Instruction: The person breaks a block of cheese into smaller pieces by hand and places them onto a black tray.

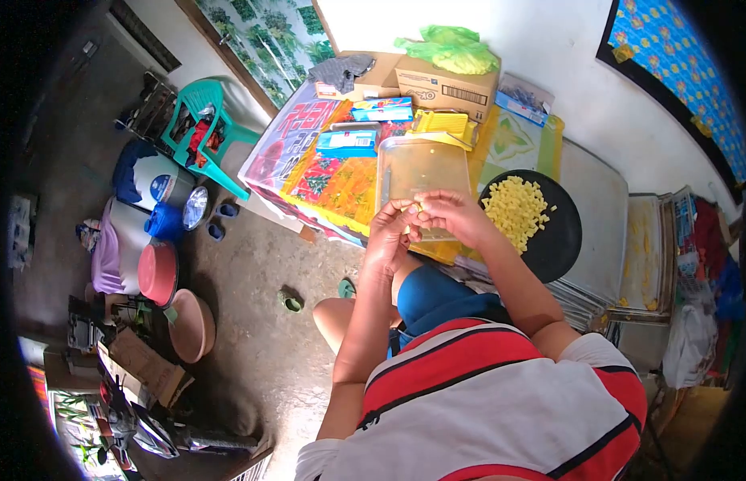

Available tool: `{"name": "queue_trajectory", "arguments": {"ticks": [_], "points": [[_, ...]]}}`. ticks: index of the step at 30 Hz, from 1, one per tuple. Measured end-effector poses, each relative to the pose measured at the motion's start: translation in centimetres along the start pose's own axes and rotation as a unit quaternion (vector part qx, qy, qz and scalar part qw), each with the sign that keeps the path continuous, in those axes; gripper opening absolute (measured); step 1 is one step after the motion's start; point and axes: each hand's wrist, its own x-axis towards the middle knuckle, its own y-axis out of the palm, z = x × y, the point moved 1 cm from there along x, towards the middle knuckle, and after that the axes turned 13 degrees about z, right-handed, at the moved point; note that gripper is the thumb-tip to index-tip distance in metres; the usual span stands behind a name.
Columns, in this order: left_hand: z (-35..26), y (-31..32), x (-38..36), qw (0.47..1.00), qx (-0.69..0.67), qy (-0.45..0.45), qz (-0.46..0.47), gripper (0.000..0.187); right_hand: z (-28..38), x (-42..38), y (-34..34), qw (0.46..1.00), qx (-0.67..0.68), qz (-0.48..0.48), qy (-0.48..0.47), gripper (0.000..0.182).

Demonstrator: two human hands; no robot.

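Note:
My left hand and my right hand meet over the near end of a shallow, pale plastic tray. Fingertips of both hands pinch together at one spot. A small yellowish bit shows between them, too small to name. To the right of my right forearm, a round black pan holds a heap of small yellow cubes. Past the tray's far end sits a yellow plastic rack-like holder. Blue-and-white boxes lie to the left of the tray on the patterned tablecloth.
Cardboard boxes stand at the table's back, topped by a green plastic bag. Metal trays are stacked on the right. A green chair, basins and a motorbike are on the left.

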Motion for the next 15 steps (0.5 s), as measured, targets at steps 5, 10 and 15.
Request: {"name": "queue_trajectory", "arguments": {"ticks": [5, 10, 15], "points": [[0.7, 0.0, -0.3, 0.999, -0.012, -0.044, -0.003, 0.013, 0.2, -0.7, 0.1, 0.993, -0.114, 0.020, 0.002, 0.026], [1.9, -0.3, 0.1, 0.997, -0.027, -0.071, 0.001, 0.015, 0.4, -1.5, -0.8, 0.994, -0.107, -0.008, 0.015, 0.025], [2.6, 0.2, 0.4, 0.996, -0.024, -0.087, -0.024, 0.018, 0.8, -2.7, -5.0, 0.984, -0.163, -0.076, -0.019, 0.025]]}}
